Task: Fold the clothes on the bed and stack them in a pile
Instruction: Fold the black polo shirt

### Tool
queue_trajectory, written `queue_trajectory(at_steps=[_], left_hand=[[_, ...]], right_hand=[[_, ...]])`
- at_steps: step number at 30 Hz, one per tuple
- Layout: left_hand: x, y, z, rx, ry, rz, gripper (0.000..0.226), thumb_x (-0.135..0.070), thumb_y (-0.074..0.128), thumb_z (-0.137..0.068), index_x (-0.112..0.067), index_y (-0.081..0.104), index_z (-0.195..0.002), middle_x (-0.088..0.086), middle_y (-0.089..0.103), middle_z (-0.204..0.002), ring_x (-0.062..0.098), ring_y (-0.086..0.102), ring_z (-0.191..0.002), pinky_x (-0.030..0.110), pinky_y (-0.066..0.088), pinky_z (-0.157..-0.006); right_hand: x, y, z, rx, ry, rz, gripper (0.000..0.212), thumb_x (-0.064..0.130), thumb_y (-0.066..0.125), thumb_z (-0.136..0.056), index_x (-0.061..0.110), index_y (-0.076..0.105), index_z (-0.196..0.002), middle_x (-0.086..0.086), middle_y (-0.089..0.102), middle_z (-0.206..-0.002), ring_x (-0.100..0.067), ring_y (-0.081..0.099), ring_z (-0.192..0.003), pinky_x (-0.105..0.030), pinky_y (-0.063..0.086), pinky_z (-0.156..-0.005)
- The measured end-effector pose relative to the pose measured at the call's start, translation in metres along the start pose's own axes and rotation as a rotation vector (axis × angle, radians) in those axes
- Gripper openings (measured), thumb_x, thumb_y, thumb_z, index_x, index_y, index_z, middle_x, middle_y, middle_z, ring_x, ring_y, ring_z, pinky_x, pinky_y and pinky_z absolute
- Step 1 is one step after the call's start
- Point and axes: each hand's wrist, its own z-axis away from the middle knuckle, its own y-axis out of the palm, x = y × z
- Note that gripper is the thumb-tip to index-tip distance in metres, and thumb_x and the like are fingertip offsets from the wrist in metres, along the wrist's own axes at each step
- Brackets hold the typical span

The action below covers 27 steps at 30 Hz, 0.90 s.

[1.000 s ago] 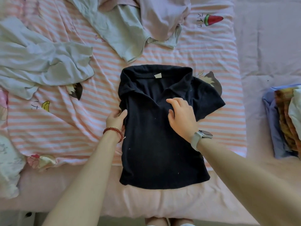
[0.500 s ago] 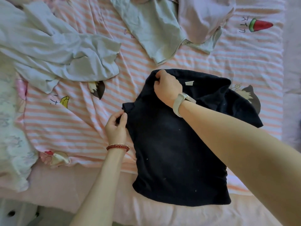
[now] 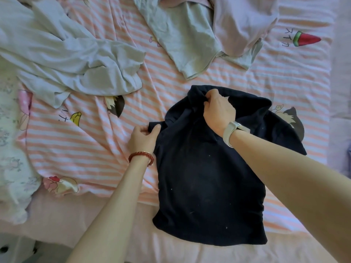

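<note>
- The left hand [image 3: 143, 138] pinches the left sleeve edge of the black cotton polo shirt [image 3: 209, 186].
- The right hand [image 3: 218, 111] grips its collar.
- Bare pink striped bed sheet [image 3: 91, 149] lies to the left.

Home bedroom: bed under pink-and-white striped cotton sheet with cartoon prints [image 3: 85, 149], strewn with loose pale crumpled garments [image 3: 66, 59].
</note>
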Motion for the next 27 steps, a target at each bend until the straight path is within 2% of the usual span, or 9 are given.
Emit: queue_trajectory(at_steps=[4,7,9,13,15,17,19,22,27], left_hand=[[-0.005,0.001,-0.002,-0.077,0.123,-0.079,0.014,-0.027,0.06,-0.087,-0.016,0.053,-0.081,-0.008,0.053,-0.072,0.01,0.049,-0.068,0.021,0.038,-0.059],[-0.004,-0.008,-0.008,-0.147,0.255,-0.109,0.042,-0.024,0.051,-0.093,-0.017,0.039,-0.053,-0.002,0.038,-0.055,0.01,0.034,-0.052,0.012,0.027,-0.044],[-0.003,-0.017,-0.012,-0.157,0.289,-0.106,0.048,-0.021,0.049,-0.093,-0.015,0.032,-0.049,0.0,0.029,-0.054,0.012,0.027,-0.049,0.017,0.023,-0.042],[-0.002,-0.031,-0.023,-0.235,0.165,-0.006,0.034,-0.015,0.047,-0.091,-0.014,0.044,-0.057,0.001,0.036,-0.057,0.02,0.036,-0.059,0.025,0.035,-0.058],[-0.003,-0.035,-0.026,-0.285,0.097,0.122,0.016,-0.014,0.047,-0.092,-0.016,0.058,-0.08,0.007,0.057,-0.078,0.027,0.053,-0.073,0.031,0.049,-0.074],[-0.006,-0.036,-0.024,-0.327,0.123,0.095,0.01,-0.019,0.051,-0.09,-0.016,0.059,-0.096,0.006,0.058,-0.095,0.024,0.058,-0.083,0.035,0.049,-0.083],[-0.006,-0.034,-0.016,-0.279,0.188,-0.019,0.011,-0.027,0.055,-0.088,-0.016,0.055,-0.091,-0.001,0.055,-0.088,0.015,0.053,-0.076,0.031,0.047,-0.073],[0.004,-0.024,0.001,-0.073,0.052,-0.08,0.025,-0.038,0.055,-0.088,-0.019,0.054,-0.071,-0.001,0.058,-0.074,0.012,0.054,-0.067,0.024,0.041,-0.057],[0.013,-0.012,0.007,-0.014,-0.119,0.049,0.041,-0.038,0.06,-0.086,-0.01,0.053,-0.057,0.005,0.053,-0.059,0.022,0.051,-0.062,0.033,0.048,-0.066]], right_hand=[[0.007,0.0,0.009,0.004,-0.065,-0.141,0.035,0.031,0.04,-0.098,0.013,0.043,-0.128,-0.002,0.061,-0.114,-0.023,0.059,-0.096,-0.034,0.044,-0.074],[0.009,0.0,0.011,0.047,-0.093,-0.094,0.033,0.032,0.042,-0.097,0.012,0.046,-0.123,-0.002,0.063,-0.103,-0.023,0.06,-0.09,-0.035,0.045,-0.072],[0.011,-0.001,0.01,0.058,-0.096,-0.045,0.027,0.026,0.041,-0.097,0.011,0.048,-0.119,-0.004,0.063,-0.1,-0.025,0.059,-0.088,-0.035,0.044,-0.07],[0.012,-0.002,0.009,0.029,-0.073,0.004,0.024,0.021,0.038,-0.097,0.01,0.049,-0.116,-0.005,0.062,-0.099,-0.026,0.058,-0.085,-0.038,0.046,-0.071],[0.011,-0.002,0.01,0.027,-0.068,0.028,0.026,0.022,0.038,-0.097,0.01,0.049,-0.117,-0.006,0.063,-0.1,-0.027,0.058,-0.086,-0.036,0.043,-0.069],[0.009,-0.001,0.011,0.04,-0.071,0.025,0.027,0.022,0.039,-0.096,0.01,0.049,-0.118,-0.006,0.063,-0.102,-0.028,0.058,-0.087,-0.035,0.042,-0.069],[0.007,-0.001,0.013,0.043,-0.079,0.018,0.027,0.022,0.039,-0.096,0.011,0.05,-0.118,-0.007,0.063,-0.103,-0.029,0.058,-0.088,-0.036,0.042,-0.07],[0.006,0.0,0.016,0.04,-0.073,0.013,0.027,0.023,0.04,-0.097,0.01,0.05,-0.118,-0.008,0.063,-0.104,-0.029,0.058,-0.089,-0.035,0.041,-0.07],[0.004,0.0,0.02,0.049,-0.072,0.012,0.026,0.023,0.039,-0.097,0.011,0.05,-0.118,-0.007,0.062,-0.103,-0.029,0.058,-0.089,-0.035,0.041,-0.069]])
